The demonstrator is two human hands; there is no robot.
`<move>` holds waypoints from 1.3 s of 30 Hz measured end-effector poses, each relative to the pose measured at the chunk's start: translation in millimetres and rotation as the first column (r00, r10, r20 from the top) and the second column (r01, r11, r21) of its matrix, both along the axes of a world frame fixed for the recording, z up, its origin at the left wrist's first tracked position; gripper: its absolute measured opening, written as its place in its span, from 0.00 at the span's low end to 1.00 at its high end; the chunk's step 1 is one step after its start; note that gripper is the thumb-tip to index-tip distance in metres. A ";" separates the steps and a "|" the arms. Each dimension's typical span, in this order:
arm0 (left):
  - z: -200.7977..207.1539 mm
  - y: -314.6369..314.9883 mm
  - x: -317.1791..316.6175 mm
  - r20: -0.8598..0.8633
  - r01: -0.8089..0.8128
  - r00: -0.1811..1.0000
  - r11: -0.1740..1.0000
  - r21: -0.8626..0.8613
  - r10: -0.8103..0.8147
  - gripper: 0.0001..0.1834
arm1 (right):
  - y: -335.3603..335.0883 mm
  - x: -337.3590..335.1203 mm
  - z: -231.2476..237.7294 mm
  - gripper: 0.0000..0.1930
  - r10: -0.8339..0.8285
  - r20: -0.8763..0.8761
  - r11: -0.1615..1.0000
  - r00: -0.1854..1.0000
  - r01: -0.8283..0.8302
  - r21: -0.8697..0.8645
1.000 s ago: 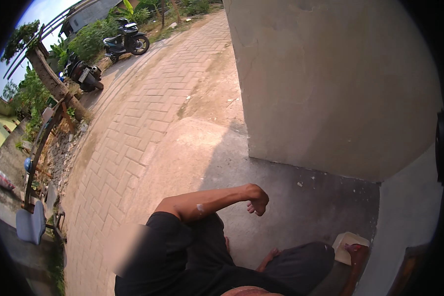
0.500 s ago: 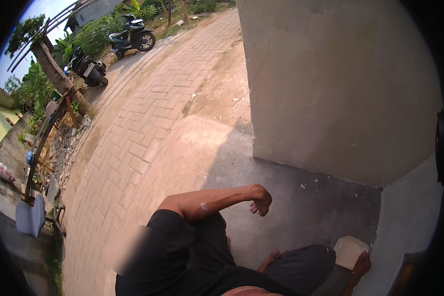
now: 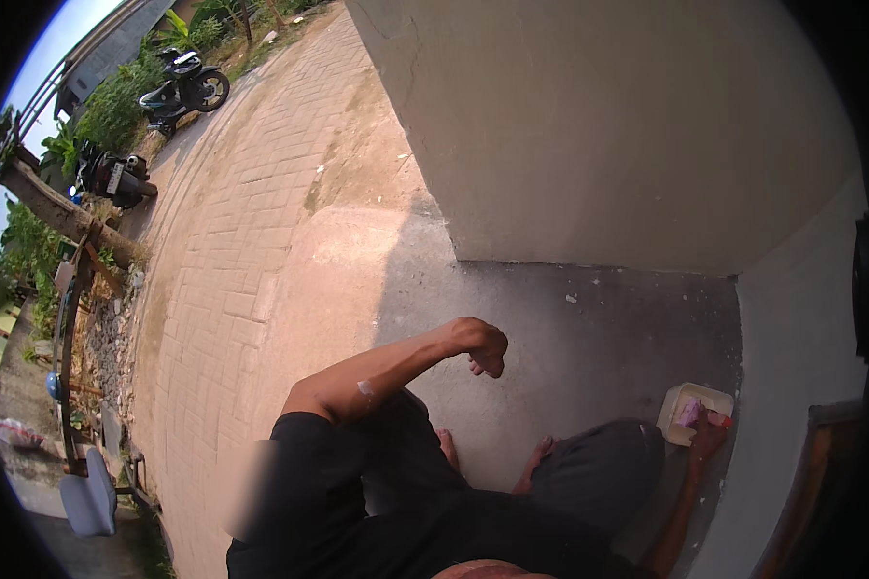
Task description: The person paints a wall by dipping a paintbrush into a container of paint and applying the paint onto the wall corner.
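Observation:
My left hand [image 3: 485,347] hangs from a bent wrist above the grey floor, in front of my raised knee. Its fingers curl inward and look closed; whatever may be in them is hidden. Low at the right, my right hand [image 3: 709,438] reaches to a shallow cream tray [image 3: 674,433] on the floor beside my leg. Its fingers are closed on a small pink and red thing [image 3: 687,413], which shows on both sides of a finger over the tray. I cannot tell its exact kind.
A plastered wall [image 3: 608,135] rises ahead, and a pale wall [image 3: 801,318] runs close along my right. To the left lies a paved lane [image 3: 232,212] with two parked motorbikes [image 3: 185,92] beyond. A grey chair [image 3: 89,494] stands at the far left.
The view has shifted. My right hand has moved from the tray's edge to over its inside, and the pink and red thing has come into sight there. My left hand keeps its bent pose.

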State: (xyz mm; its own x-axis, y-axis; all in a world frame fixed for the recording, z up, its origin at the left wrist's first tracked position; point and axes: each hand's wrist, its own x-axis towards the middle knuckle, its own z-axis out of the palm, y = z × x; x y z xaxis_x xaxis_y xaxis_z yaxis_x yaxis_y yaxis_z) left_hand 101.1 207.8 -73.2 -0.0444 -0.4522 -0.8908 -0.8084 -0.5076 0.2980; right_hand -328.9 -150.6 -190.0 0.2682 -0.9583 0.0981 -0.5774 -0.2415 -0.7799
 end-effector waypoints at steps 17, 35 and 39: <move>7.0 18.2 6.1 0.073 -0.092 0.992 0.989 -0.115 0.101 0.18 | 13.7 11.0 56.8 0.13 -0.108 -0.621 0.867 0.777 -0.232 -0.441; 6.6 34.4 9.6 0.076 -0.082 0.993 0.988 -0.133 0.093 0.19 | 63.1 93.7 87.2 0.16 -0.106 0.598 0.918 0.795 -0.154 0.367; 5.9 51.7 14.2 0.113 -0.089 0.988 0.985 -0.149 0.106 0.19 | 113.9 211.8 92.8 0.13 0.316 0.484 0.887 0.816 -0.435 0.154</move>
State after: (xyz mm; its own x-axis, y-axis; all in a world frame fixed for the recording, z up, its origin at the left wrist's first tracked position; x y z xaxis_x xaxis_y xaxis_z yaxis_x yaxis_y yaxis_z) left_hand 115.4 259.5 -67.3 0.1097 -0.5725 -0.8126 -0.7914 -0.5449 0.2770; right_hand -117.1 -36.6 -97.2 0.5988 -0.7981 0.0665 -0.0694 -0.1344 -0.9885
